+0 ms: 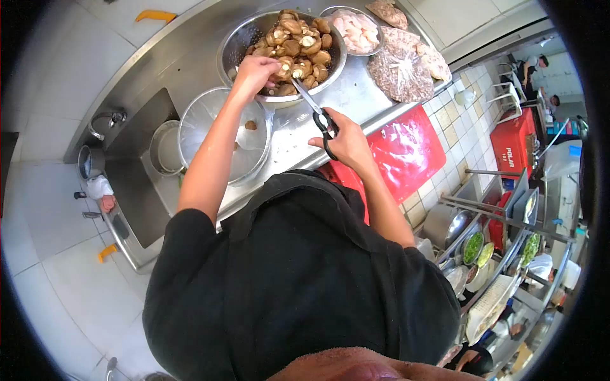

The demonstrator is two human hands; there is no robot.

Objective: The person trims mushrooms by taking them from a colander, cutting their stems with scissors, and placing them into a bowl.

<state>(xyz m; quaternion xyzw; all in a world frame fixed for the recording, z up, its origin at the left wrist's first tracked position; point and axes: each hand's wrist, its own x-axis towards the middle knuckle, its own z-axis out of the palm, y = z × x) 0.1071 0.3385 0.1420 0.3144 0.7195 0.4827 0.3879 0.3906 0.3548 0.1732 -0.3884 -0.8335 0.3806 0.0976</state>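
Observation:
A metal colander (236, 49) heaped with brown mushrooms (293, 28) stands on the steel counter. My left hand (256, 73) reaches over its near-left side, fingers closed on a mushroom (284, 67) with its pale stem side showing. In my right hand (346, 141) is a pair of black-handled scissors (312, 104), its blades pointing into the colander, the tip by the mushroom at my left fingers. Below my left forearm sits a round container lined with a clear plastic bag (219, 136), with a small brown piece (250, 125) in it.
A bowl of pale raw meat (356, 30) stands beside the colander. Bags of ground-looking food (400, 70) lie at the counter's right. A sink (143, 203) with a metal pot (166, 147) is at left. A red surface (406, 149) and a rack of food trays (486, 254) are at right.

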